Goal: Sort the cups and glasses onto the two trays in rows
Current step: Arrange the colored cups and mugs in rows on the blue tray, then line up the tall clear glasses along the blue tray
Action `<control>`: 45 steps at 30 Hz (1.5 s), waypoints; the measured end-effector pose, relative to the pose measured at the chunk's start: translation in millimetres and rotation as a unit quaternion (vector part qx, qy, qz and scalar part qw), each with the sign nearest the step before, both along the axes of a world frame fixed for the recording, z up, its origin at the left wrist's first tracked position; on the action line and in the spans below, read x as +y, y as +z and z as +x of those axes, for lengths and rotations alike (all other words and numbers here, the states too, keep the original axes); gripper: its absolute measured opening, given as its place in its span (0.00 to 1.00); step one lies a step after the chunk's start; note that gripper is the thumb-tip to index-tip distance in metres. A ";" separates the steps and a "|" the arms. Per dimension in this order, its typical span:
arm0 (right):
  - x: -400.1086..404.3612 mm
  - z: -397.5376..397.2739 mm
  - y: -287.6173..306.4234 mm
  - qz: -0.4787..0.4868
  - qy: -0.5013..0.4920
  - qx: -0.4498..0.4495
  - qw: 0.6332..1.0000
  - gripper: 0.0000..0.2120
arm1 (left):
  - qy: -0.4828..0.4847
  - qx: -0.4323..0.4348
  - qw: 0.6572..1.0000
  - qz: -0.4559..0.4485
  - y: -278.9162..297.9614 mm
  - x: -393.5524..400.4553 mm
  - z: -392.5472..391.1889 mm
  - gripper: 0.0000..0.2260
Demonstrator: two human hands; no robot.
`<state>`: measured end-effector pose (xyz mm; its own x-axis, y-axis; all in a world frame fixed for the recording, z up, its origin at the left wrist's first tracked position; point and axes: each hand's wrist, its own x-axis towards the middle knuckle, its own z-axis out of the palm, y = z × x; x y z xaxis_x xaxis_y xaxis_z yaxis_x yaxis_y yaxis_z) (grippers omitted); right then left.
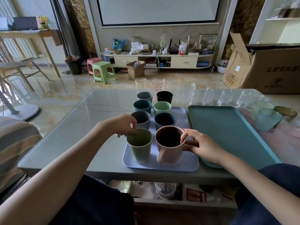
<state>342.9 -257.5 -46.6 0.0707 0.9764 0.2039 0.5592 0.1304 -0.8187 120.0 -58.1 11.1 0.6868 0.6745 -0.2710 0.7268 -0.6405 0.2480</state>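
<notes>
Eight cups (164,120) on lilac tray (162,166), left hand (125,125) pinching green rim, right hand (199,144) gripping pink

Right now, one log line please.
left hand: pinches green cup rim | right hand: grips pink cup | lilac tray: two rows | teal tray: bare

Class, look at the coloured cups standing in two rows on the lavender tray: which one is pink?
The pink cup, nearest the camera in the right-hand row; the right hand pinches its rim. The others are green, grey, blue or black.

green stool (104,71) | cardboard box (269,67) | projector screen (158,10) | TV cabinet (158,60)
</notes>
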 end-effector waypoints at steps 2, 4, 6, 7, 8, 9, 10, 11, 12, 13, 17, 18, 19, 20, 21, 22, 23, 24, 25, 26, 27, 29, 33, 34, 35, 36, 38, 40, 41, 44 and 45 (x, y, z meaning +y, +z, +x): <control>2.5 -1.8 -6.2 -0.025 -0.004 0.013 1.000 0.11 | 0.006 0.009 1.000 -0.002 0.7 2.8 -0.9 0.03; 3.5 -3.9 -9.2 -0.049 -0.004 0.014 0.999 0.11 | 0.013 0.011 1.000 0.003 1.1 5.9 -2.9 0.02; 2.4 -4.8 -8.2 -0.078 0.004 0.016 0.997 0.15 | 0.021 0.014 1.000 0.006 1.5 8.3 -5.3 0.02; 0.9 -5.0 -7.3 -0.087 0.006 0.012 0.996 0.20 | 0.027 0.017 0.999 0.005 1.5 9.4 -6.5 0.02; -2.2 -5.9 -6.8 -0.091 0.000 0.000 0.996 0.25 | 0.034 0.020 0.999 0.001 1.3 10.4 -7.5 0.02; -6.9 -8.0 -6.8 -0.086 -0.019 -0.019 0.996 0.30 | 0.040 0.022 0.999 -0.004 1.1 11.4 -8.5 0.02; -13.2 -11.1 -8.2 -0.070 -0.048 -0.038 0.996 0.33 | 0.046 0.022 0.999 -0.011 0.7 12.2 -9.0 0.02; -20.4 -15.4 -11.3 -0.045 -0.079 -0.052 0.995 0.35 | 0.051 0.022 0.998 -0.017 0.3 12.7 -9.5 0.02; -27.6 -20.2 -15.8 -0.016 -0.096 -0.062 0.993 0.36 | 0.054 0.019 0.998 -0.022 -0.2 13.0 -9.7 0.02; -33.5 -26.3 -20.8 0.006 -0.095 -0.072 0.993 0.36 | 0.056 0.016 0.998 -0.026 -0.6 12.9 -9.9 0.02; -38.6 -51.6 -33.9 -0.005 -0.060 -0.082 0.995 0.31 | 0.061 0.012 0.998 -0.029 -0.2 10.9 -9.7 0.03; -36.6 -55.3 -33.7 -0.001 -0.064 -0.076 0.995 0.28 | 0.065 0.011 0.997 -0.031 -0.1 10.6 -10.0 0.03; -34.0 -58.0 -31.8 0.009 -0.073 -0.073 0.995 0.24 | 0.070 0.010 0.997 -0.034 -0.1 10.5 -10.8 0.04; -31.9 -60.1 -29.4 0.018 -0.080 -0.073 0.994 0.21 | 0.075 0.008 0.996 -0.038 -0.3 10.5 -11.6 0.04; -30.1 -61.6 -27.5 0.024 -0.086 -0.072 0.993 0.18 | 0.078 0.005 0.996 -0.041 -0.6 10.6 -12.6 0.04; -28.6 -62.6 -26.5 0.028 -0.089 -0.072 0.993 0.17 | 0.080 0.002 0.996 -0.044 -0.9 10.8 -13.3 0.04; -27.4 -63.0 -26.2 0.030 -0.092 -0.071 0.993 0.16 | 0.081 -0.001 0.996 -0.046 -1.3 11.0 -13.7 0.04; -26.6 -63.1 -25.9 0.031 -0.093 -0.070 0.993 0.16 | 0.081 -0.003 0.996 -0.047 -1.5 11.4 -14.0 0.04; -25.9 -63.0 -25.6 0.030 -0.093 -0.069 0.993 0.17 | 0.082 -0.005 0.995 -0.048 -1.3 11.7 -14.1 0.04; -25.6 -62.7 -25.3 0.028 -0.092 -0.068 0.993 0.18 | 0.083 -0.006 0.995 -0.050 -1.1 11.7 -14.3 0.04; -25.5 -62.2 -25.4 0.026 -0.090 -0.066 0.993 0.19 | 0.086 -0.006 0.995 -0.053 -0.9 11.8 -14.4 0.05; -25.6 -59.7 -26.8 0.017 -0.084 -0.060 0.995 0.23 | 0.091 -0.007 0.994 -0.063 -0.3 11.3 -14.8 0.06; -27.4 -48.9 -29.9 0.000 -0.078 -0.033 0.996 0.33 | 0.123 -0.031 0.987 -0.097 5.1 13.2 -18.1 0.15; -27.9 -44.2 -30.0 -0.003 -0.081 -0.020 0.996 0.34 | 0.145 -0.052 0.982 -0.106 6.6 15.8 -20.5 0.18; -28.0 -38.8 -29.6 -0.006 -0.087 -0.008 0.996 0.36 | 0.171 -0.079 0.975 -0.118 6.5 20.3 -23.8 0.19; -27.6 -32.8 -29.0 -0.008 -0.094 0.000 0.996 0.37 | 0.199 -0.108 0.966 -0.128 5.1 25.1 -27.8 0.20; -23.0 -19.3 -26.7 -0.001 -0.114 0.002 0.993 0.39 | 0.245 -0.143 0.951 -0.125 -3.8 33.5 -36.6 0.16; -12.2 -3.5 -23.3 0.015 -0.138 0.005 0.990 0.39 | 0.247 -0.144 0.956 -0.067 -21.1 41.5 -41.9 0.13; -4.2 5.3 -20.7 0.023 -0.148 0.007 0.989 0.38 | 0.229 -0.143 0.963 -0.030 -32.6 46.0 -43.1 0.12; 28.6 34.7 -10.8 0.034 -0.170 -0.008 0.985 0.33 | 0.189 -0.173 0.966 -0.029 -67.7 49.6 -37.0 0.14; 42.3 45.8 -7.5 0.030 -0.174 -0.021 0.984 0.31 | 0.188 -0.190 0.962 -0.050 -81.5 51.3 -32.7 0.15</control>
<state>388.7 -215.2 -54.1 0.3898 0.8805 0.2699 0.6111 -0.0280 -0.7911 87.3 -6.8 -70.3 0.4611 0.8785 -0.1254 0.7479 -0.3086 0.5877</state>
